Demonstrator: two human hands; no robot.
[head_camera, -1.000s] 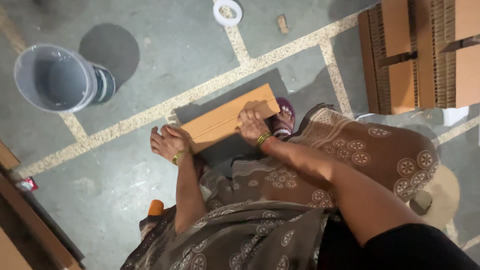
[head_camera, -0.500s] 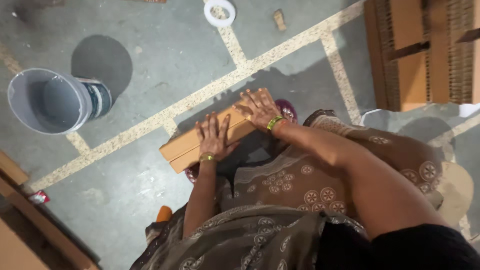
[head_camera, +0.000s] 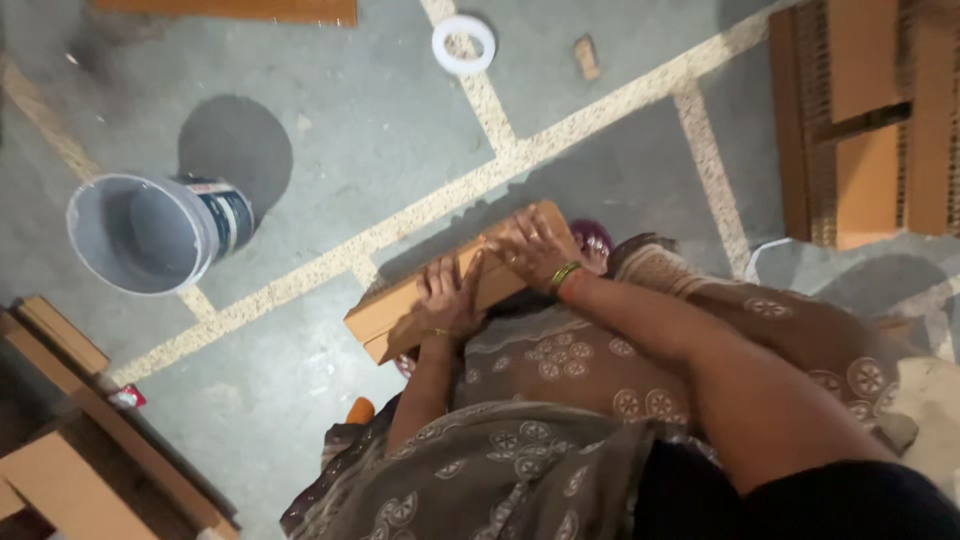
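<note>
Head view, looking down. The long, flat, light-brown wooden plank (head_camera: 400, 312) lies on the grey stone floor (head_camera: 380, 150) directly under both hands. The left hand (head_camera: 447, 300) rests palm down on the plank's middle, its fingers (head_camera: 432, 283) spread apart and laid flat on the top face, not curled around it. The right hand (head_camera: 535, 248) presses on the far end, fingers (head_camera: 512, 238) likewise apart and flat on the wood; a green and gold bangle (head_camera: 563, 277) sits at that wrist. Neither hand clamps the plank; both only bear on it from above.

The plank's long axis runs diagonally, from its near end at lower left, beyond the left fingers, up to its far end at upper right, beneath the right fingers. The near end projects free past the left hand. A pale speckled floor strip (head_camera: 300, 280) runs roughly parallel to the plank, just beyond the fingers.

Well beyond the left fingers a grey plastic bucket (head_camera: 150, 232) stands on the floor. A white ring (head_camera: 464, 44) lies far ahead of the right fingers. Brown patterned cloth (head_camera: 560, 360) covers the knees behind both hands.
</note>
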